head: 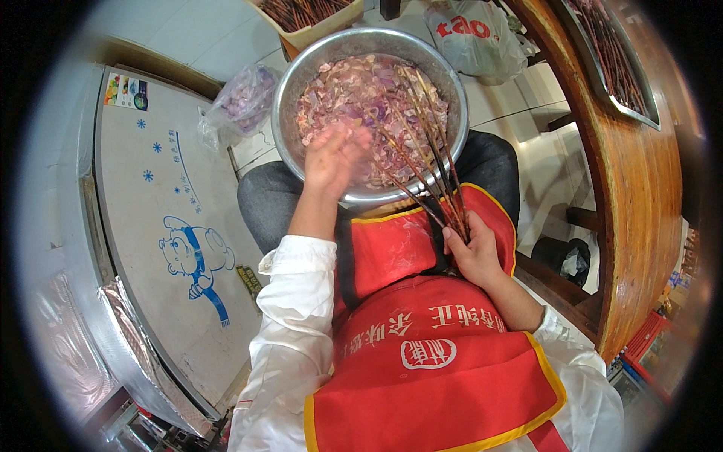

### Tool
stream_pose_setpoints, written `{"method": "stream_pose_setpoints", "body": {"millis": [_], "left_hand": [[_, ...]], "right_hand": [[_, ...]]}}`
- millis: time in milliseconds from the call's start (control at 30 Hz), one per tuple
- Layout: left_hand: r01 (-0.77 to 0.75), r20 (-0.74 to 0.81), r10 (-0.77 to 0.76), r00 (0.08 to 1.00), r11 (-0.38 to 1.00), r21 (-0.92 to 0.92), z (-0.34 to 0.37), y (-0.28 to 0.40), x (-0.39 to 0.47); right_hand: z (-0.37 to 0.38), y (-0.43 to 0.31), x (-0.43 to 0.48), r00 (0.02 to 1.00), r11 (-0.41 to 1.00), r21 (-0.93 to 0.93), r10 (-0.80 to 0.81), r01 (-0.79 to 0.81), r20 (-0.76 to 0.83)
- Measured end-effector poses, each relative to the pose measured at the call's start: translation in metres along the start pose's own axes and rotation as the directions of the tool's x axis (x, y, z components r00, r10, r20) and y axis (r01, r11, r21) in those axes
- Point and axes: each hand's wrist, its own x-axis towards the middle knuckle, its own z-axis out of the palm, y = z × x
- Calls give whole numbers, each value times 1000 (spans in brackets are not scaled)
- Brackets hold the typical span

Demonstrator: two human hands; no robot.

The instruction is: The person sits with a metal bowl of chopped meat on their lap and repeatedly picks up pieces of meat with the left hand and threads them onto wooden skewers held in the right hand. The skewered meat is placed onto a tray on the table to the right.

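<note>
A large metal basin sits before me between my knees. It holds raw sliced meat mixed with purple onion pieces. My left hand is over the near left part of the meat. Its fingers are motion-blurred, and whether they hold a piece cannot be made out. Gripped at one end in my right hand is a fanned bunch of thin, dark-stained skewers. Their far ends reach over the basin's near rim and above the meat. The right hand itself is low, in front of my red apron.
A cream tub of skewers stands behind the basin. Left of it lies a clear bag of purple onions, beside a white chest freezer. A wooden table on the right bears a metal tray of skewers. A plastic bag is at the back.
</note>
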Motion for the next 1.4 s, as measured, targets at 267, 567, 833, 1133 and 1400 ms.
{"method": "stream_pose_setpoints", "body": {"millis": [267, 567, 833, 1133, 1400], "left_hand": [[15, -109, -32, 993, 988, -151, 10, -7, -4], [-11, -135, -16, 991, 981, -195, 7, -10, -2], [60, -32, -68, 997, 978, -198, 3, 11, 3], [68, 22, -78, 997, 951, 302, 4, 17, 14], [-69, -101, 58, 993, 992, -106, 7, 10, 11]], "right_hand": [[9, 4, 3, 995, 998, -42, -59, 56, -78], [17, -12, 10, 976, 921, 327, 191, -214, 100], [15, -17, 14, 978, 958, 199, 199, -206, 55], [11, -15, 10, 993, 985, 129, 110, -113, 31], [16, -5, 12, 998, 999, 46, -25, 28, -61]]}}
